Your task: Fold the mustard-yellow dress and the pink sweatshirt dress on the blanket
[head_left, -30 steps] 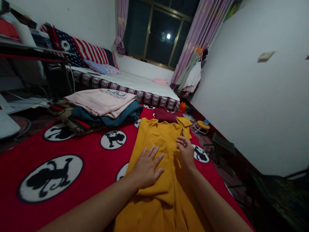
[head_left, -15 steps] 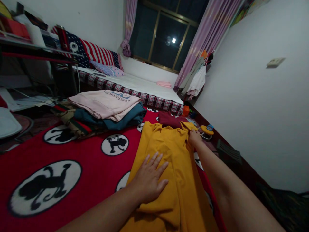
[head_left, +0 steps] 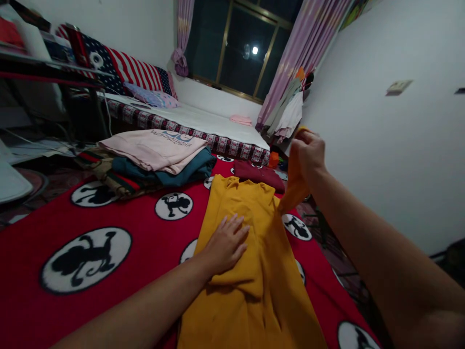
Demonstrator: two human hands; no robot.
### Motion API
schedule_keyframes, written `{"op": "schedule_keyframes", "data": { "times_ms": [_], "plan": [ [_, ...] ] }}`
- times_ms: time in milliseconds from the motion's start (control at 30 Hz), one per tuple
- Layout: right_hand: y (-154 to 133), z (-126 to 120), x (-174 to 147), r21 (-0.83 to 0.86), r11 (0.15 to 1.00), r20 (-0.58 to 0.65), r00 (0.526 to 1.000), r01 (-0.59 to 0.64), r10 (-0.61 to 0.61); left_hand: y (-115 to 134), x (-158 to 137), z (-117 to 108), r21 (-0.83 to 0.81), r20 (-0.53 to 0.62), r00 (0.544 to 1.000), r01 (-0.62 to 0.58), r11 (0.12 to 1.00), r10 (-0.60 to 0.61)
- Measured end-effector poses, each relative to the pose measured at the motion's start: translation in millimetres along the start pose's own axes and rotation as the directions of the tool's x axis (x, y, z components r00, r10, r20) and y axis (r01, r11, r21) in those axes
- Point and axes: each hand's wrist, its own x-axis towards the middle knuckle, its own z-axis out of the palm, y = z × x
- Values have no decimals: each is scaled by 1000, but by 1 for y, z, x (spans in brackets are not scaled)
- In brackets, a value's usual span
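Observation:
A mustard-yellow garment, which looks like a dress (head_left: 254,213), lies lengthwise on a red blanket (head_left: 145,252) with black-and-white round figures. Flat on its middle rests my left hand (head_left: 225,245), fingers spread and palm down. My right hand (head_left: 308,152) is raised at the garment's right side, its fingers closed round the end of a sleeve (head_left: 292,179). That sleeve stretches up from the shoulder, off the blanket. The garment's lower end runs out of the bottom of the view.
Folded clothes, a pink sweatshirt (head_left: 156,150) on top, are stacked at left. A folded maroon garment (head_left: 257,175) lies beyond the yellow one. Further back stands a bed (head_left: 203,123) under a window. A cluttered desk (head_left: 54,68) is at far left, a wall at right.
My right hand has lifted the sleeve end up from near the blanket, pulling it upward. My left hand stays flat on the garment. The view has shifted slightly.

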Motion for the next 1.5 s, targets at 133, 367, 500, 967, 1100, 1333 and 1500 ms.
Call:
{"op": "schedule_keyframes", "data": {
  "times_ms": [133, 367, 500, 967, 1100, 1333, 1500],
  "plan": [
    [-104, -15, -58, 440, 897, 524, 798, 45, -297, 5, -3, -7, -104, -144, 969, -215, 971, 200],
    [-83, -58, -197, 268, 958, 554, 829, -98, -70, 7, -4, -7, -132, -86, 939, -342, 931, 333],
    [-31, -83, -255, -117, 981, 521, 831, -156, 194, 2, -1, -5, -104, -173, 965, -216, 971, 196],
    [-41, -122, -318, -609, 708, 496, 524, -358, 692, -53, 7, -30, 273, -195, 942, 321, 907, -274],
    [-30, -119, -330, -404, 733, 500, 539, -547, 678, -71, 6, -51, 314, -74, 938, 343, 885, -337],
    [-42, -115, -309, 145, 552, 529, 536, -821, 658, -71, 43, -97, 364, -176, 931, 364, 857, -321],
    [-72, -105, -288, 264, 521, 554, 570, -812, 607, -60, 89, -152, 357, -318, 912, 369, 858, -260]
  ]
}}
